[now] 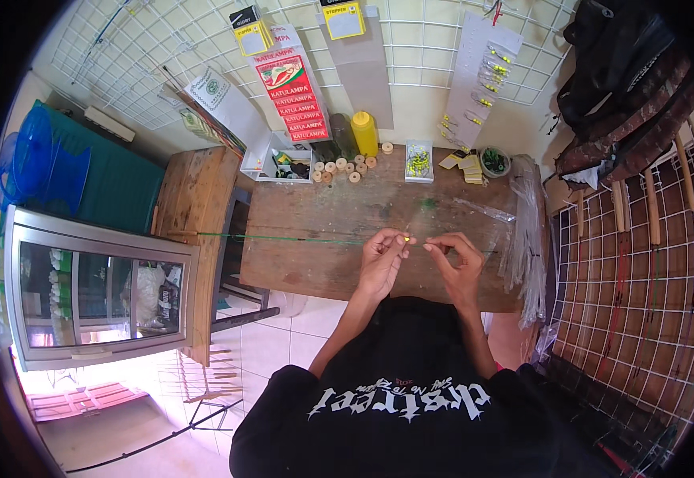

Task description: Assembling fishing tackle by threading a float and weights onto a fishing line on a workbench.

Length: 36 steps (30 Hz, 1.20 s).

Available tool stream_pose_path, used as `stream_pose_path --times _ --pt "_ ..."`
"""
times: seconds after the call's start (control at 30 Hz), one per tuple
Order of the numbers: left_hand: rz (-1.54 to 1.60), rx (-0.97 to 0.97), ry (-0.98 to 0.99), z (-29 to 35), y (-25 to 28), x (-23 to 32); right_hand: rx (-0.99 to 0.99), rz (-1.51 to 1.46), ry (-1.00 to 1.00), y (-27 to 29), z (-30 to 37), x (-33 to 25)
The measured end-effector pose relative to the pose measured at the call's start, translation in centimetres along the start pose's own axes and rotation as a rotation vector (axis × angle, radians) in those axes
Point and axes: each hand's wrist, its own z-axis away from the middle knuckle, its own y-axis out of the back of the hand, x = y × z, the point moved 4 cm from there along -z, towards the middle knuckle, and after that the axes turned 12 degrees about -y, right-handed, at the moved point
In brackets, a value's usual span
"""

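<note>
A thin green rod or line (299, 239) runs level across the wooden table from the left and ends up at my left hand (383, 261). That hand is closed in a pinch, with a small bright yellow piece (406, 238) showing at its thumb and fingertips. Just to the right, my right hand (457, 263) has thumb and forefinger pressed together. Whatever those fingertips hold is too fine to make out. A small gap separates the two hands, which are raised over the near part of the table (307, 275).
Along the back stand a white box of small yellow-green pieces (419, 177), round wooden discs (355, 177), a yellow bottle (364, 134) and a tray (279, 171). Clear plastic sleeves (526, 239) lie at the right edge. A glass-fronted cabinet (100, 287) stands left.
</note>
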Motion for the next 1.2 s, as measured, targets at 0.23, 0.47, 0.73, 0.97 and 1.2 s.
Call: stream_pose_path --times 0.23,0.47,0.73,0.97,1.2 --pt "0.139 -0.055 -0.027 0.3 -1.7 1.1 -0.02 -0.064 0.027 0.0 0.5 -1.8" --pt "0.157 -0.005 0.008 0.1 -1.4 0.8 -0.033 -0.077 0.053 -0.2 0.5 -0.9" --pt "0.16 0.003 0.079 0.0 -2.2 0.1 0.052 -0.162 0.026 0.0 0.3 -0.5" --pt "0.169 0.009 0.197 0.1 -3.4 -0.1 0.063 -0.16 -0.013 0.1 0.0 -0.5" --pt "0.14 -0.021 0.157 -0.3 -3.5 0.3 0.098 -0.146 0.037 -0.1 0.0 -0.1"
